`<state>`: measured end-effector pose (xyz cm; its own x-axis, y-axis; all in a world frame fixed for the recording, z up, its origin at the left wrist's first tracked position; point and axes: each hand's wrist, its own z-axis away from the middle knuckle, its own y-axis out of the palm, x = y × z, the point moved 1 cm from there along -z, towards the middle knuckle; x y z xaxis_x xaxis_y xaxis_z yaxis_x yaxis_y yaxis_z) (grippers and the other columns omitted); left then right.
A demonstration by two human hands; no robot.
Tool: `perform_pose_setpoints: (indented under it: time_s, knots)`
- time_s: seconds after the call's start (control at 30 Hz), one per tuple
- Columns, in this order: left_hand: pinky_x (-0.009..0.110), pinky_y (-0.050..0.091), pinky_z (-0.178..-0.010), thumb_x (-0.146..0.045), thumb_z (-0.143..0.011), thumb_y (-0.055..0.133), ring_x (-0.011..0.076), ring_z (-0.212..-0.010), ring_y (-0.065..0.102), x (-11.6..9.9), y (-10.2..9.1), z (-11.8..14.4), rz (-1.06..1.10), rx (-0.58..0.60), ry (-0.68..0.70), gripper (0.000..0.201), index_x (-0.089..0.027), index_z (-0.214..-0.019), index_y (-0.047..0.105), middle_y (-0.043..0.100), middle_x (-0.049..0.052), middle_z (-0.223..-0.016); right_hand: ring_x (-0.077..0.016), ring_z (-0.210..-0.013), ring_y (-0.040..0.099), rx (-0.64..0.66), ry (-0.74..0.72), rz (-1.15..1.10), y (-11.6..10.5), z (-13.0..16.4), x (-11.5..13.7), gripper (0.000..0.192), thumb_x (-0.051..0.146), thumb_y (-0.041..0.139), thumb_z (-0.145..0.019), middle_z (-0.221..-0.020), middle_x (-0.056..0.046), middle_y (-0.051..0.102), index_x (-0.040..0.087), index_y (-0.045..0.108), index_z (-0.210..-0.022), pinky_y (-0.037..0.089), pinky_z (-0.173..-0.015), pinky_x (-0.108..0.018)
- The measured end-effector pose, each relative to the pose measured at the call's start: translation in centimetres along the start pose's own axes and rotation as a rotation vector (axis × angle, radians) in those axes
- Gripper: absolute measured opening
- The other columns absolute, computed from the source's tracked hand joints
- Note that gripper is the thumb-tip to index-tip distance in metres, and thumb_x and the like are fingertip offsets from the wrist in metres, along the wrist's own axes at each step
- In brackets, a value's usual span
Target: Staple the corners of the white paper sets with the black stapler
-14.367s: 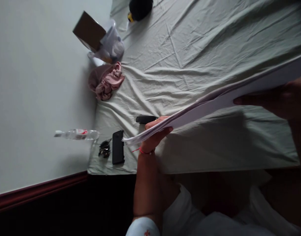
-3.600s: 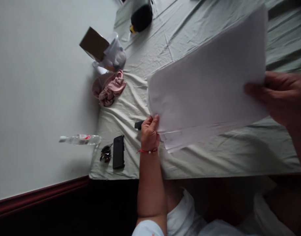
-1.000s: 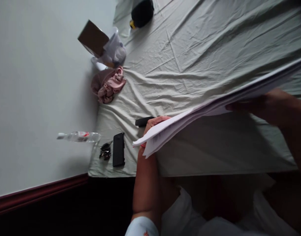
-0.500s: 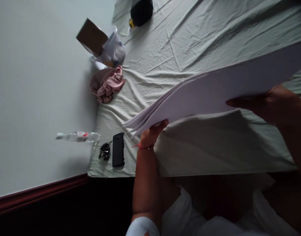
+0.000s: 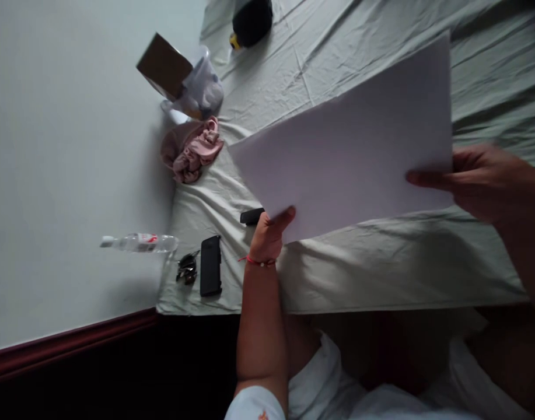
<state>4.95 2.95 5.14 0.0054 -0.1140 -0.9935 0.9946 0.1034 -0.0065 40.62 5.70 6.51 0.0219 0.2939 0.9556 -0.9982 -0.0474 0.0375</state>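
**Paper stack held above the bed**

Gripping a stack of white paper (image 5: 350, 146) by two opposite edges, tilted up over the pale green sheet (image 5: 381, 268). Left hand (image 5: 269, 236), red string at the wrist, pinched shut on the lower left corner, thumb on top. Right hand (image 5: 481, 181) closed on the right edge, thumb lying across the face. Just beside the left hand, on the sheet: a small black object (image 5: 252, 216), a black phone (image 5: 210, 265), sunglasses (image 5: 186, 268). Farther off along the wall (image 5: 66, 146): a water bottle (image 5: 138, 242), a pink cloth (image 5: 191, 149), a brown box (image 5: 163, 65), a dark bag (image 5: 252, 20).
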Motion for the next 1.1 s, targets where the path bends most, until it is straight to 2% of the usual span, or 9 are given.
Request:
perform_pose_setpoints:
  time_s: [0.13, 0.23, 0.37, 0.47, 0.6, 0.7, 0.77, 0.93, 1.1]
  knots:
    - [0.036, 0.063, -0.088, -0.050, -0.063, 0.096, 0.0245, -0.095, 0.075, -0.4, -0.1, 0.3, 0.035, -0.020, -0.034, 0.046, -0.018, -0.094, 0.082, 0.081, 0.009, -0.102, -0.0225, -0.089, 0.070, -0.004, 0.155, -0.004, -0.5, 0.0, 0.2, 0.064, 0.059, 0.098, -0.037, -0.098, -0.008, 0.076, 0.022, 0.081, -0.085, 0.061, -0.091, -0.044]
    - [0.036, 0.063, -0.088, -0.048, -0.062, 0.097, 0.0238, -0.095, 0.075, -0.4, -0.1, 0.3, 0.048, -0.014, -0.043, 0.045, -0.019, -0.093, 0.081, 0.081, 0.008, -0.103, -0.0208, -0.083, 0.068, 0.018, 0.154, 0.033, -0.9, -0.1, -0.1, 0.059, 0.061, 0.097, -0.039, -0.096, -0.008, 0.075, 0.022, 0.079, -0.079, 0.060, -0.080, -0.042]
    - [0.033, 0.061, -0.092, -0.045, -0.063, 0.097, 0.0211, -0.097, 0.074, -0.2, -0.5, 0.4, 0.056, -0.041, -0.008, 0.045, -0.020, -0.095, 0.079, 0.080, 0.007, -0.103, -0.0240, -0.095, 0.070, -0.032, -0.043, 0.038, -0.7, 0.3, 0.3, 0.055, 0.060, 0.095, -0.050, -0.100, -0.008, 0.075, 0.022, 0.079, -0.086, 0.060, -0.089, -0.045]
    - [0.034, 0.058, -0.101, -0.041, -0.059, 0.099, 0.0220, -0.103, 0.074, 0.0, -1.2, 0.6, 0.014, -0.092, 0.031, 0.053, -0.021, -0.103, 0.078, 0.079, 0.006, -0.100, -0.0266, -0.104, 0.069, -0.023, -0.134, 0.100, -0.6, 0.6, 0.8, 0.055, 0.067, 0.094, -0.052, -0.097, -0.006, 0.075, 0.022, 0.076, -0.078, 0.057, -0.100, -0.049]
    - [0.041, 0.055, -0.107, -0.038, -0.061, 0.097, 0.0261, -0.107, 0.073, 0.3, -1.7, 0.5, -0.153, -0.048, 0.054, 0.060, -0.021, -0.114, 0.075, 0.078, 0.007, -0.105, -0.0246, -0.099, 0.068, 0.018, -0.082, 0.293, -0.9, 0.5, 0.6, 0.053, 0.069, 0.090, -0.059, -0.089, -0.004, 0.072, 0.021, 0.076, -0.074, 0.055, -0.104, -0.053]
    - [0.045, 0.050, -0.115, -0.035, -0.068, 0.093, 0.0283, -0.113, 0.071, 0.4, -1.5, 0.1, -0.294, -0.024, 0.066, 0.056, -0.022, -0.119, 0.072, 0.077, 0.008, -0.111, -0.0217, -0.097, 0.068, 0.001, -0.046, 0.250, -0.9, 0.1, 0.1, 0.050, 0.063, 0.094, -0.056, -0.086, -0.004, 0.072, 0.018, 0.076, -0.072, 0.054, -0.109, -0.052]
    - [0.046, 0.048, -0.116, -0.036, -0.071, 0.090, 0.0282, -0.116, 0.070, 0.2, -1.2, 0.0, -0.257, -0.006, 0.066, 0.055, -0.022, -0.121, 0.071, 0.077, 0.008, -0.111, -0.0199, -0.095, 0.069, -0.009, -0.068, 0.161, -0.7, 0.0, -0.1, 0.049, 0.059, 0.096, -0.052, -0.083, -0.004, 0.071, 0.018, 0.075, -0.068, 0.055, -0.110, -0.047]
    - [0.042, 0.052, -0.110, -0.041, -0.067, 0.094, 0.0272, -0.112, 0.071, -0.4, -0.3, 0.3, -0.048, 0.072, -0.025, 0.063, -0.018, -0.121, 0.072, 0.078, 0.008, -0.105, -0.0163, -0.088, 0.070, -0.062, -0.092, -0.074, -0.6, 0.1, -0.2, 0.052, 0.046, 0.098, -0.054, -0.096, -0.005, 0.075, 0.018, 0.082, -0.095, 0.062, -0.086, -0.036]
    - [0.039, 0.056, -0.101, -0.040, -0.062, 0.098, 0.0257, -0.104, 0.074, -0.6, -0.2, 0.6, 0.043, 0.113, -0.108, 0.053, -0.017, -0.106, 0.079, 0.081, 0.009, -0.101, -0.0164, -0.081, 0.071, -0.088, 0.048, -0.108, -1.0, 0.0, -0.4, 0.047, 0.037, 0.097, -0.058, -0.103, -0.009, 0.076, 0.017, 0.082, -0.098, 0.061, -0.070, -0.030]
